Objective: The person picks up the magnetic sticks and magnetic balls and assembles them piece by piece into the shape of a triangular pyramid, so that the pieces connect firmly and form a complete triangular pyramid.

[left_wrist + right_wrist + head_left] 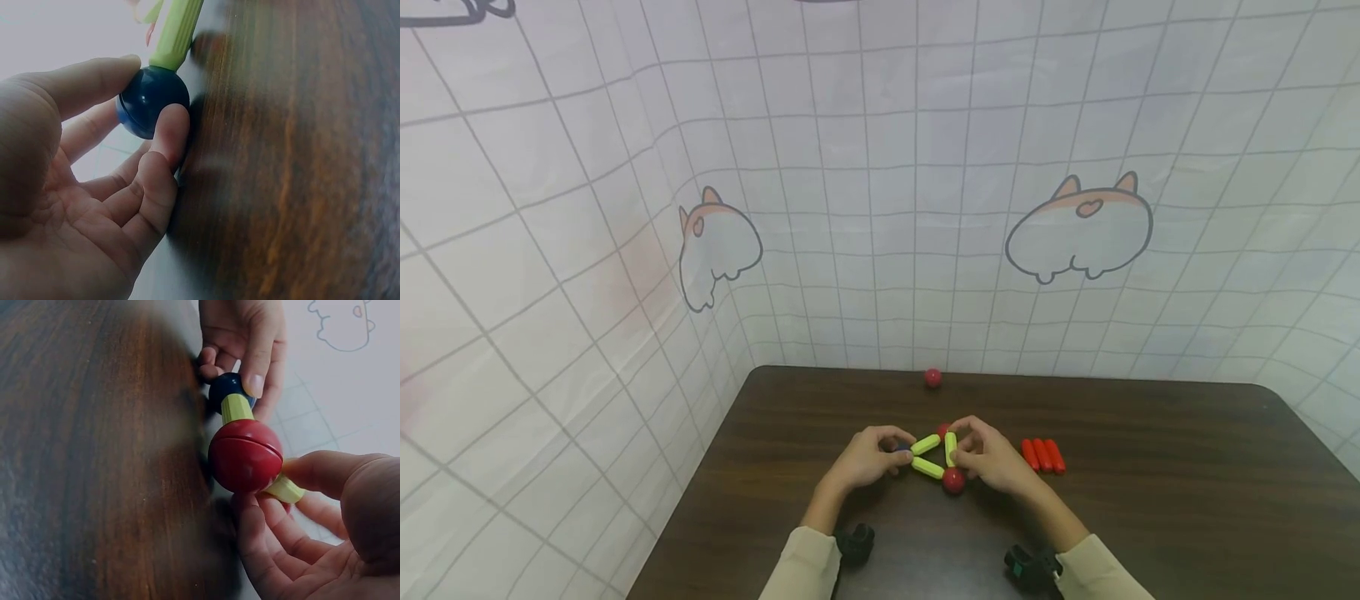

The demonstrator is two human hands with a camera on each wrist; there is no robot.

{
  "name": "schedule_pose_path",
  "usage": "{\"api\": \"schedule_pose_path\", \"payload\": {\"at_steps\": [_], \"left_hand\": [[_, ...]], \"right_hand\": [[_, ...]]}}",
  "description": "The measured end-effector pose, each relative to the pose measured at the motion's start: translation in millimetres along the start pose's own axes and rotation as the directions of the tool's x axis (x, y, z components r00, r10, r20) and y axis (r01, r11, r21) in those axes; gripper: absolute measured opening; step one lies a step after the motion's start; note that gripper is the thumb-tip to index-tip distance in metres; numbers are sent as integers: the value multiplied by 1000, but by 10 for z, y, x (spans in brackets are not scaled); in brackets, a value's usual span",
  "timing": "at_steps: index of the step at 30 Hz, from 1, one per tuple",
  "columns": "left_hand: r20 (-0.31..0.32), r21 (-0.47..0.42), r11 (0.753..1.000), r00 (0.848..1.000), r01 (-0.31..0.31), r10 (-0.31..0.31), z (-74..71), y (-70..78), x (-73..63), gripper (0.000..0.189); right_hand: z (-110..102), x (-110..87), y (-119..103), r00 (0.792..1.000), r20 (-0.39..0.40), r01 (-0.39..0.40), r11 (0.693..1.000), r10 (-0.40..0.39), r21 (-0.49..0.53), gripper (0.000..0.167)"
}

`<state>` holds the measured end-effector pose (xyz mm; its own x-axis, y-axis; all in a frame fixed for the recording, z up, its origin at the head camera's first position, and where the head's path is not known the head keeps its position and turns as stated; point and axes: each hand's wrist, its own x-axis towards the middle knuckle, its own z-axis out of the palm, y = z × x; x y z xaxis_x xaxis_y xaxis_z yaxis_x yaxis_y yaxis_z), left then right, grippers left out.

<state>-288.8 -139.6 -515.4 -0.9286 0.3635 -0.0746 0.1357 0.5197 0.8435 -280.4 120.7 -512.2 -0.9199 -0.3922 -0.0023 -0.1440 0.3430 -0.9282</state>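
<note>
Three yellow-green rods [928,468] in a triangle between two hands [863,458]

Between the left hand [865,457] and the right hand [996,458] is a triangle of rods and balls [928,468], with a lone ball [932,378] on the table [1187,467] beyond both hands and three loose rods [1043,456] right of the right hand.
</note>
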Motion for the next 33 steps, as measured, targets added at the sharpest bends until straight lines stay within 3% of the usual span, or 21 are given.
{"api": "schedule_pose_path", "payload": {"at_steps": [5, 23, 33], "left_hand": [[-2, 1, 1000, 1000, -3, 3, -2, 28, -14, 26], [-7, 3, 1000, 1000, -4, 4, 4, 25, -6, 25], [-14, 29, 1000, 1000, 4, -3, 29, -5, 19, 27]], "right_hand": [[15, -7, 3, 998, -29, -52, 999, 51, -4, 39], [-1, -10, 2, 997, -7, -77, 996, 77, -41, 35], [-69, -43, -1, 998, 40, -38, 998, 40, -43, 38]]}}
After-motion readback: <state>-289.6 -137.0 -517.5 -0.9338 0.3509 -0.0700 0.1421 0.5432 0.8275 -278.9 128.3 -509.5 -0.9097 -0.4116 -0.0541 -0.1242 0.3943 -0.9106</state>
